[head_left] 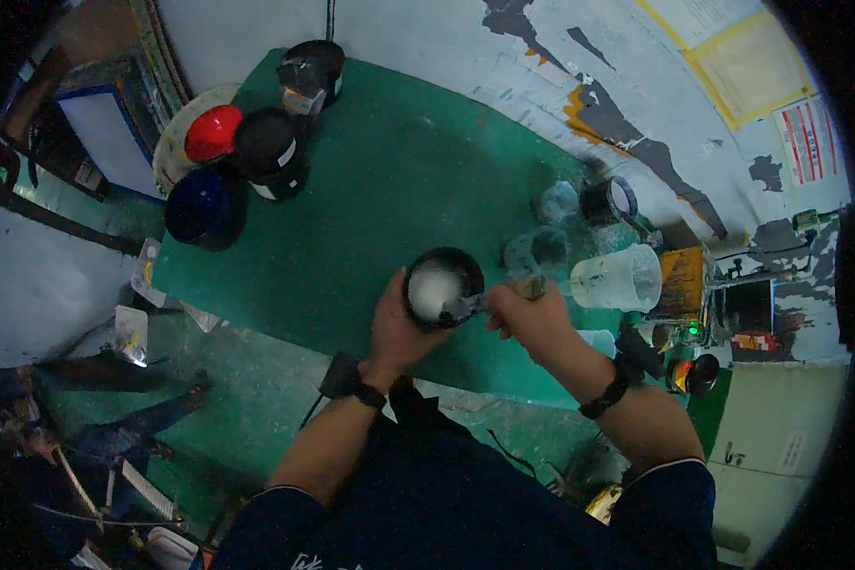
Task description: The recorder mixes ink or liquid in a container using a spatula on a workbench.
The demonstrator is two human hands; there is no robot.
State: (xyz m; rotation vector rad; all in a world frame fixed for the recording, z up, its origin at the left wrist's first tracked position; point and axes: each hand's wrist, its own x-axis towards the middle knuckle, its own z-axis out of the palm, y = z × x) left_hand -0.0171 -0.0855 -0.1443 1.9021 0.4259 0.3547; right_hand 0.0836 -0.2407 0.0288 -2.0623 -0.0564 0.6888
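My left hand (392,328) is wrapped round the near left side of a small black tub (478,273) at the table's front edge. White paste or liquid (432,288) shows inside it. My right hand (525,316) grips a spatula (463,307), its flat greyish blade reaching over the tub's right rim to the white stuff. A tan handle end (530,285) pokes out behind the fist. Whether the blade tip dips below the surface is too blurred to tell.
Translucent plastic cups (617,278) and a dark cup (608,199) stand on the green table (370,180) at right. Black tubs (266,152), a red lid (214,133) and a dark blue-topped tub (199,209) fill the far left. An orange-brown box (684,285) sits beyond the cups.
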